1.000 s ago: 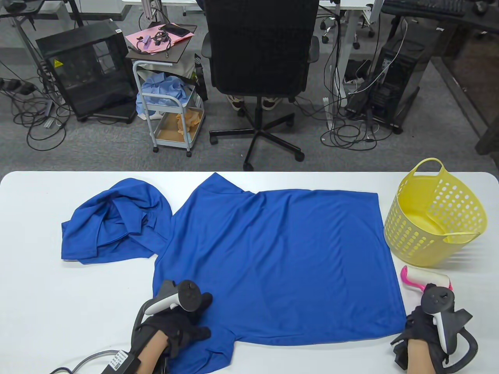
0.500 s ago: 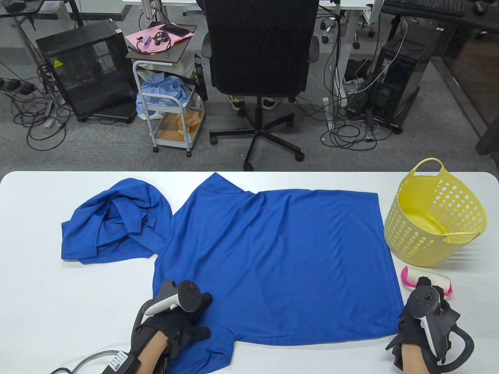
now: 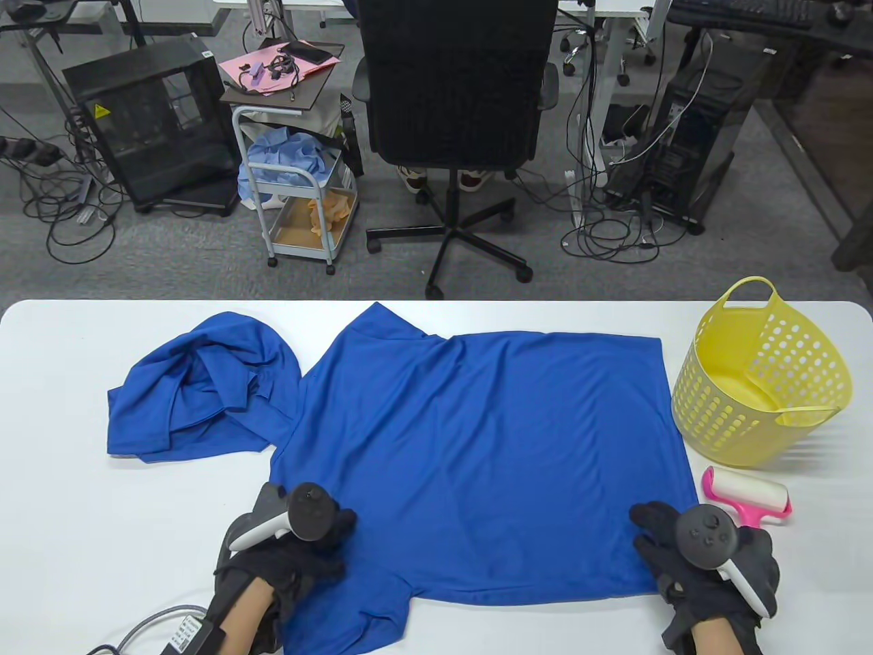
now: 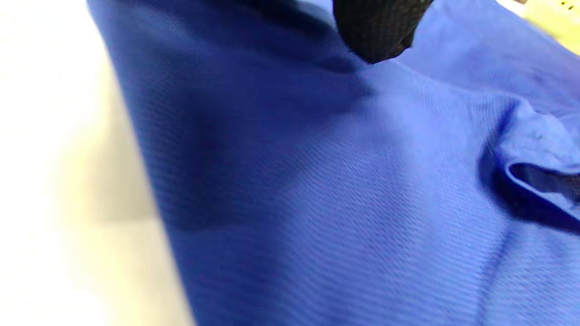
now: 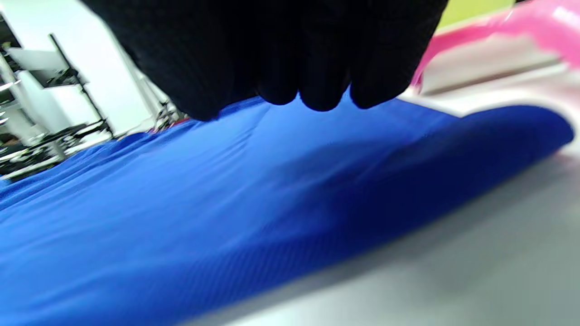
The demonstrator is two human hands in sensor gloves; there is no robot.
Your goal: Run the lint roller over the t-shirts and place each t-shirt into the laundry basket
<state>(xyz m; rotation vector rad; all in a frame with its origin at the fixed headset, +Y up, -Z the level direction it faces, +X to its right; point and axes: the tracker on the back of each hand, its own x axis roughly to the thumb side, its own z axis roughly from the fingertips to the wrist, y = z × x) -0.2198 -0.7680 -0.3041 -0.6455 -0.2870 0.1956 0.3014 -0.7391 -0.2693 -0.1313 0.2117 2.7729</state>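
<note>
A blue t-shirt (image 3: 477, 450) lies spread flat across the middle of the white table (image 3: 82, 518). A second blue t-shirt (image 3: 198, 392) sits crumpled at the left. A yellow laundry basket (image 3: 818, 368) stands at the right, and the pink and white lint roller (image 3: 747, 492) lies just in front of it, held by nobody. My left hand (image 3: 317, 542) rests with relaxed fingers on the flat shirt's near left part; one fingertip (image 4: 376, 40) touches the cloth. My right hand (image 3: 665, 539) lies over the shirt's near right corner (image 5: 534, 131), fingers (image 5: 312, 86) stretched onto the cloth.
Beyond the table's far edge stand a black office chair (image 3: 457, 89), a small white cart (image 3: 293, 198) and computer towers with cables. Bare table shows at the near left and between the basket and the near edge.
My right hand has left the lint roller and moved left onto the flat shirt's near right corner. My left hand has shifted slightly left and away from me on the shirt.
</note>
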